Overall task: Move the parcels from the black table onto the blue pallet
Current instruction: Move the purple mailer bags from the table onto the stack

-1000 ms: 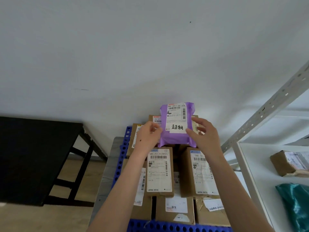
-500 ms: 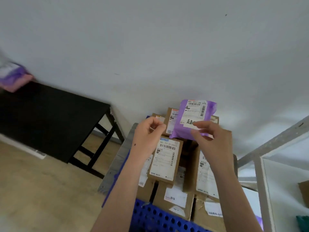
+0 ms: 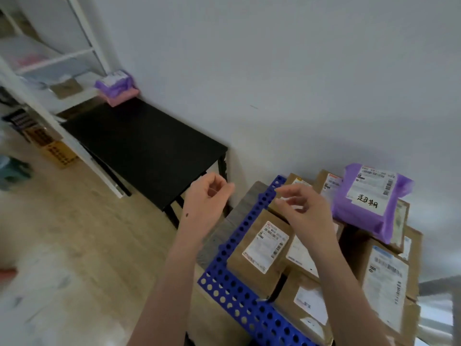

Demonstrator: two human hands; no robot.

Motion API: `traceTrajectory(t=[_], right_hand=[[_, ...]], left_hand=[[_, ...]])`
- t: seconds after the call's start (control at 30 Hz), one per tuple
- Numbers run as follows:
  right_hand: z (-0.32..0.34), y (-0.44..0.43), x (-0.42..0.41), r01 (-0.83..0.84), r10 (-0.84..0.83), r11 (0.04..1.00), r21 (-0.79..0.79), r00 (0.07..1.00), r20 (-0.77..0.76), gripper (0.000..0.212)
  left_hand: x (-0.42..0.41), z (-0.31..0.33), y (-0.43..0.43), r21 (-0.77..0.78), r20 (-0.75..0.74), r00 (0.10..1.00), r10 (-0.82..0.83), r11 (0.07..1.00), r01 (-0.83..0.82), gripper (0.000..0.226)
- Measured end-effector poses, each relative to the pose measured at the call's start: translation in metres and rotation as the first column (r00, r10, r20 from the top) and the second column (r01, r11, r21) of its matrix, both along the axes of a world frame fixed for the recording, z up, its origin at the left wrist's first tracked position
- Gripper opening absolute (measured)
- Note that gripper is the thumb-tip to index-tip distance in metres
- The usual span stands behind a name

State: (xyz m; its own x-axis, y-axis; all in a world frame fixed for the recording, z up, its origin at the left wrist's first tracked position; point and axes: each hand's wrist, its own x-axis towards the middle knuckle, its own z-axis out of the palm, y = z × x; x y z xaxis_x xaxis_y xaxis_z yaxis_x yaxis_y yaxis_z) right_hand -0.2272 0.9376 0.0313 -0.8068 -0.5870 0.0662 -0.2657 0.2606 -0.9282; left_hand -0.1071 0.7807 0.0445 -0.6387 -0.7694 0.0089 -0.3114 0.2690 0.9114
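1. Your left hand [image 3: 208,198] hangs empty in mid-air, fingers loosely curled, in front of the near corner of the black worktop [image 3: 139,148].
2. Your right hand [image 3: 303,208] is also empty, fingers half open and slightly blurred, raised over the left edge of the stacked boxes.
3. Neither hand touches a parcel; the two are near each other but apart.
4. A purple parcel [image 3: 366,203] with a white shipping label and black handwritten characters lies on top of the stack of brown cardboard boxes [image 3: 262,248], to the right of your right hand and clear of it.
5. The boxes sit on the blue pallet [image 3: 239,293], whose perforated rim shows along the left and near sides of the load.
6. The pallet stands just beside the black worktop, close to the white wall [image 3: 274,71].
7. Two more parcels wait at the far end of the worktop by the wall: a second purple bag [image 3: 114,82] resting on a pink parcel [image 3: 122,97].
8. The rest of the worktop's surface shows bare black.
9. White shelving [image 3: 57,56] stands beyond the worktop at the upper left, its contents too blurred to name.
10. Light wooden floor [image 3: 74,245] fills the lower left.
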Motion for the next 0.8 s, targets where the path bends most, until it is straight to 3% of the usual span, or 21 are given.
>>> traceTrajectory(t=[0.33, 0.5, 0.8], right_hand=[[0.002, -0.157, 0.102, -0.135, 0.135, 0.991, 0.017, 0.991, -0.025, 0.023], [0.001, -0.238, 0.156, -0.192, 0.194, 0.981, 0.034, 0.978, -0.078, 0.024], [-0.003, -0.341, 0.201, -0.31, 0.331, 0.942, 0.129, 0.919, -0.212, 0.031]], left_hand=[[0.121, -0.001, -0.137, -0.019, -0.023, 0.989, 0.149, 0.989, -0.149, 0.019], [0.173, 0.003, -0.197, -0.149, 0.092, 0.984, 0.151, 0.979, -0.137, 0.014], [0.23, -0.006, -0.271, -0.12, 0.09, 0.962, 0.258, 0.962, -0.246, 0.015]])
